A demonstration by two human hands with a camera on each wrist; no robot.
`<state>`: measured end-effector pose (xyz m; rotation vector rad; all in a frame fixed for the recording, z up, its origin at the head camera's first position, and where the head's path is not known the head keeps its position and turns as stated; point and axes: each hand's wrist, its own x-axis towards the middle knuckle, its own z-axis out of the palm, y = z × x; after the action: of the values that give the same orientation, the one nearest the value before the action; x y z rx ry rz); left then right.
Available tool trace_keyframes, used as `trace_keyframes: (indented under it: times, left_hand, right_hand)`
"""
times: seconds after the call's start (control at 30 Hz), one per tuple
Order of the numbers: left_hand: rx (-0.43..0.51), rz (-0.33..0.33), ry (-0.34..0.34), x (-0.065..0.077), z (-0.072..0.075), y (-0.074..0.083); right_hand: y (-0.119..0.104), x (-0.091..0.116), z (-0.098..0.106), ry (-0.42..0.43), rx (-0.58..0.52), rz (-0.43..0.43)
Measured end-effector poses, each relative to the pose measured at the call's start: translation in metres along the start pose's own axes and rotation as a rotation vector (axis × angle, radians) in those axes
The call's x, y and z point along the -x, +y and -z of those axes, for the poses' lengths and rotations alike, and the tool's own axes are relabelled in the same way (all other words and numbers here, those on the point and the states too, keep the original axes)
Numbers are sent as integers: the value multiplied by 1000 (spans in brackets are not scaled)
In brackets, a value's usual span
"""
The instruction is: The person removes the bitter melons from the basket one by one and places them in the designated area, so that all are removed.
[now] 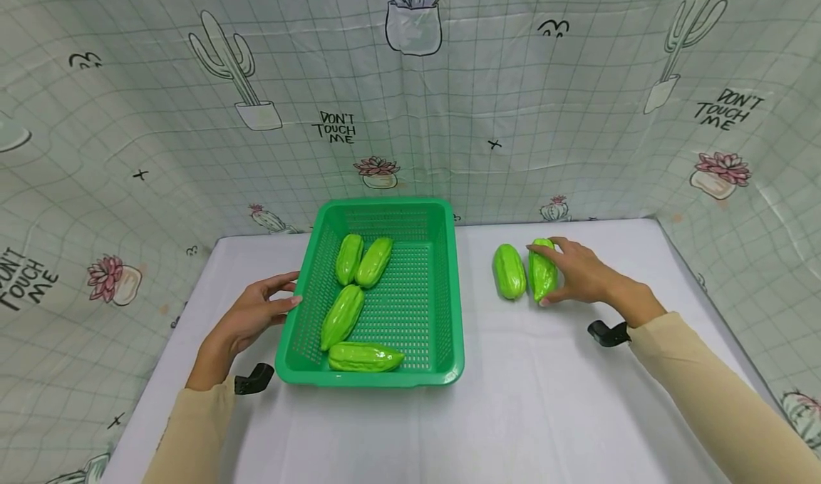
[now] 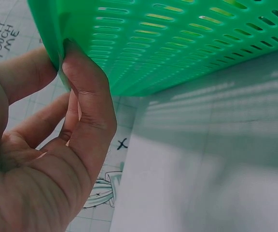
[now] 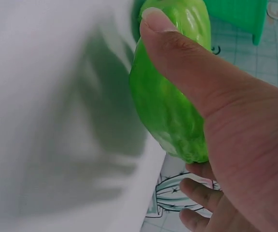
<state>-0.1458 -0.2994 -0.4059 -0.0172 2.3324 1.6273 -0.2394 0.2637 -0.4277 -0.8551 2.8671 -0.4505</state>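
Along the left side of a green plastic basket (image 1: 458, 313), my left hand (image 1: 256, 313) pinches the rim between thumb and fingers; the left wrist view shows the rim (image 2: 49, 34) caught there. Inside the basket lie several glossy, ribbed green vegetables (image 1: 343, 316), mostly toward its left and front. My right hand (image 1: 580, 270) grips another ribbed green vegetable (image 1: 542, 270) by its two ends, thumb at the near end and fingers at the far end. Just left of it lies a similar green vegetable (image 1: 509, 271) on the white tablecloth.
A white cloth (image 1: 526, 413) covers the table. Behind and at both sides hangs a grid-patterned curtain (image 1: 449, 113) printed with cacti, close to the table's back edge. The basket stands left of the two vegetables on the cloth, with a gap between.
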Motion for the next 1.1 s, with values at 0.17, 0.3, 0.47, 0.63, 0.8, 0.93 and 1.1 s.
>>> trace_keyframes:
  times: [0.17, 0.3, 0.47, 0.63, 0.8, 0.93, 1.1]
  left_hand:
    - [8, -5, -2, 0, 0, 0]
    - [24, -11, -4, 1, 1, -1]
    - [28, -27, -21, 1, 2, -2]
    - [27, -29, -31, 1, 3, -1]
    - [30, -26, -34, 0, 1, 0]
    - [31, -20, -34, 1, 1, 1]
    - [17, -2, -21, 1, 2, 0]
  right_hand:
    - [4, -2, -5, -20, 2, 5]
    - [7, -4, -7, -38, -2, 6]
    - [8, -8, -8, -67, -14, -10]
    - [7, -7, -7, -90, -40, -19]
    - [8, -5, -6, -104, -52, -15]
    - [8, -4, -6, -113, -73, -21]
    - [7, -3, -3, -104, -69, -4]
